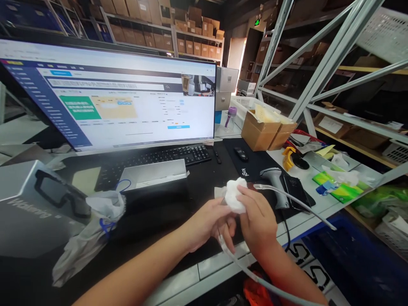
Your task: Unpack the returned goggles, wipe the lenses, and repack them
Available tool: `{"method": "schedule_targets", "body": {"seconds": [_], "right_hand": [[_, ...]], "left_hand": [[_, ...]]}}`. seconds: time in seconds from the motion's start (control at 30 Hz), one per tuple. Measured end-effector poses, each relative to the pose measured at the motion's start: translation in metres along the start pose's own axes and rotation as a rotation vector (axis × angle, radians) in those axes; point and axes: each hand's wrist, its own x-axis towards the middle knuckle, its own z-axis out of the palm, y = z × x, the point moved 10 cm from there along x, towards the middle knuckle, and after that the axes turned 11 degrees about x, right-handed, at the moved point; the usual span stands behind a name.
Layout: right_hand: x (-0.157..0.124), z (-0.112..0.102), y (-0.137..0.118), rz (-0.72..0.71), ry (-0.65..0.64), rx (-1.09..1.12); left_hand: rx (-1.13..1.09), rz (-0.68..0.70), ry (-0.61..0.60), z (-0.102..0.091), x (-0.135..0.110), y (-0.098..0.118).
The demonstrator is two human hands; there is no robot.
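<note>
My left hand [208, 223] and my right hand [257, 221] meet in front of me above the black desk mat [191, 187]. Both are closed around a crumpled white tissue [235, 194], which wraps the middle of a pair of glasses. One clear temple arm [296, 203] sticks out to the right; the other [242, 270] hangs down toward me. The lenses are hidden by the tissue and my fingers.
A wide monitor [108, 93] and black keyboard [153, 159] stand behind. A barcode scanner [274, 185], phone, mouse [241, 154], cardboard boxes [267, 127] and green packets [341, 187] lie to the right. A grey box [28, 204] and plastic bag [92, 229] sit left. Metal shelving rises at right.
</note>
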Motion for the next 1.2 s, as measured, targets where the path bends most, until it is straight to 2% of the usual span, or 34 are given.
{"method": "schedule_targets", "body": {"seconds": [0.17, 0.3, 0.53, 0.77, 0.83, 0.93, 1.03, 1.13, 1.2], "right_hand": [[0.000, 0.011, -0.004, -0.096, -0.107, 0.244], [0.000, 0.010, -0.011, -0.183, -0.168, 0.414], [0.008, 0.001, -0.014, -0.097, -0.003, 0.318], [-0.005, -0.014, 0.026, 0.103, 0.195, -0.063], [-0.008, -0.014, 0.031, 0.153, 0.226, -0.006], [-0.003, -0.005, 0.022, 0.122, 0.166, 0.281], [0.003, 0.003, -0.001, -0.026, 0.032, 0.447], [0.003, 0.004, -0.010, -0.106, -0.053, 0.428], [0.000, 0.003, -0.007, -0.131, -0.039, 0.317]], "left_hand": [[0.037, 0.010, -0.020, 0.001, -0.001, -0.001], [0.101, 0.022, 0.038, 0.000, -0.003, -0.002], [0.160, 0.024, 0.041, -0.003, 0.000, -0.005], [0.088, 0.032, -0.015, -0.001, 0.004, -0.008], [0.096, 0.033, 0.003, -0.003, 0.004, -0.007], [0.125, 0.054, 0.015, -0.005, 0.003, -0.005], [0.216, 0.047, -0.014, -0.002, -0.001, -0.006], [0.246, 0.033, -0.003, -0.002, -0.003, -0.006], [0.205, 0.048, 0.018, -0.004, -0.003, -0.003]]}}
